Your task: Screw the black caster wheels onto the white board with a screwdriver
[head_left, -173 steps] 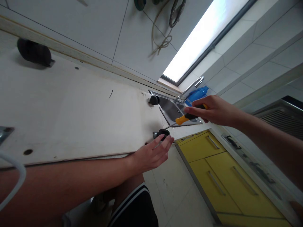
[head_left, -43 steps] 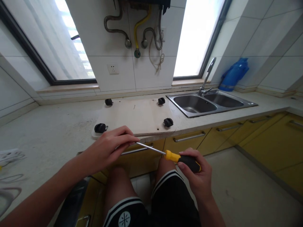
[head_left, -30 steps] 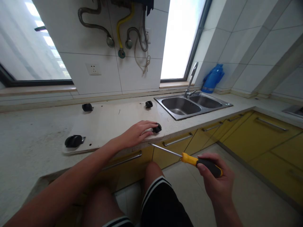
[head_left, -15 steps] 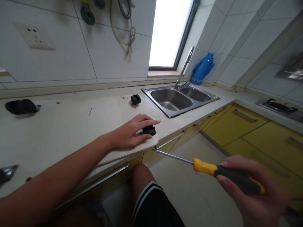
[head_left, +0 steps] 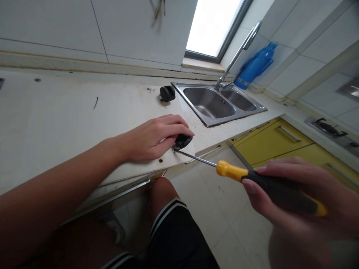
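Observation:
My left hand (head_left: 162, 134) is closed round a black caster wheel (head_left: 183, 141) at the front right corner of a white board (head_left: 61, 123). In my right hand (head_left: 303, 201) is a screwdriver (head_left: 231, 170) with a yellow and black handle. Its shaft points left, and the tip meets the metal base of the caster, beside my left thumb. Whether the tip sits in a screw I cannot tell. Another black caster (head_left: 167, 93) stands at the board's far right corner, near the sink.
A double steel sink (head_left: 207, 121) with a tall tap (head_left: 238, 52) is set in the counter. Behind it leans a blue flask (head_left: 256, 65). A thin dark piece (head_left: 95, 102) lies on the board. Yellow cabinets (head_left: 269, 144) and a stove (head_left: 331, 129) are at right.
The view has tipped downward and come closer. The screwdriver tip has moved from the board's front edge to the caster's base. My left hand has tilted the near caster.

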Available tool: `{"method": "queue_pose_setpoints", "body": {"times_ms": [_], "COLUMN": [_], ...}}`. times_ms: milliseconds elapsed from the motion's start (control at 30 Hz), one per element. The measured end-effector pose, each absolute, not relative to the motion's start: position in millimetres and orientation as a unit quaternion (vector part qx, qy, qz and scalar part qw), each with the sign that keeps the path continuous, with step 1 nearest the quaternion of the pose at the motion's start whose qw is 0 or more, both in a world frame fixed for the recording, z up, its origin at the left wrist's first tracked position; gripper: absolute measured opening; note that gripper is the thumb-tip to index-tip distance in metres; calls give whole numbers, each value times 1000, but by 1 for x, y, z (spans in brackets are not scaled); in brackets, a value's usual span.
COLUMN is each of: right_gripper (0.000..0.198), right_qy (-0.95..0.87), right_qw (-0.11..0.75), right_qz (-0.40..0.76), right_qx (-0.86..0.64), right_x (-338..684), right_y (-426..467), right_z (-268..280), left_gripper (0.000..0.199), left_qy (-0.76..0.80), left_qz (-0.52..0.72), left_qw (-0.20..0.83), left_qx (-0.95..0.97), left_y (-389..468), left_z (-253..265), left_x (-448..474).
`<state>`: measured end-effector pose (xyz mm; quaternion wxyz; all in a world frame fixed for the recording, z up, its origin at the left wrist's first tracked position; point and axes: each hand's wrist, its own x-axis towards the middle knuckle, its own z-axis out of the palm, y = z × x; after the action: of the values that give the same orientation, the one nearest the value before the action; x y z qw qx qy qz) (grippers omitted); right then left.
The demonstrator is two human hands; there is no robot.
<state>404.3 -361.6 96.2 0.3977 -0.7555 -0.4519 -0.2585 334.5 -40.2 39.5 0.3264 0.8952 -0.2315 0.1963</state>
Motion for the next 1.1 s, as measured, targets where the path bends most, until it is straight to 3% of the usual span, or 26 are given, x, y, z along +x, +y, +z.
{"method": "queue_pose_setpoints", "body": {"times_ms": [133,333,433,567,700,800,933,1100], "right_gripper": [54,23,23,36,64,67,76,41], "right_qy": [-491,-528,-534,-583,-631,-605,-598,-678], "right_qw": [334,245,201,146,107,92,36,-100], "right_qz": [-280,-293,-296,-299,-156,-67,-89,-85], "right_qx": [-754,-759,-766,-741,-752,-788,-796,-723], "right_x": [407,404,407,420,432,433,429,420], "right_y": [-357,-349,-340,-317,-295,-277,-257,-254], "right_z": [97,112,125,156,194,212,221,227], "left_gripper": [49,51,51,52,53,52,47,45], "left_qy": [-217,-221,-229,-229,-227,-230,-246,-248], "left_qz": [198,206,215,219,216,221,233,238], "left_qw": [325,321,312,322,327,317,321,304], "left_qx": [899,898,897,892,891,893,884,889], "left_y": [-39,-38,-37,-37,-37,-37,-37,-36], "left_z": [38,35,35,35,36,35,34,33], "left_x": [335,337,338,338,339,340,341,342]}}
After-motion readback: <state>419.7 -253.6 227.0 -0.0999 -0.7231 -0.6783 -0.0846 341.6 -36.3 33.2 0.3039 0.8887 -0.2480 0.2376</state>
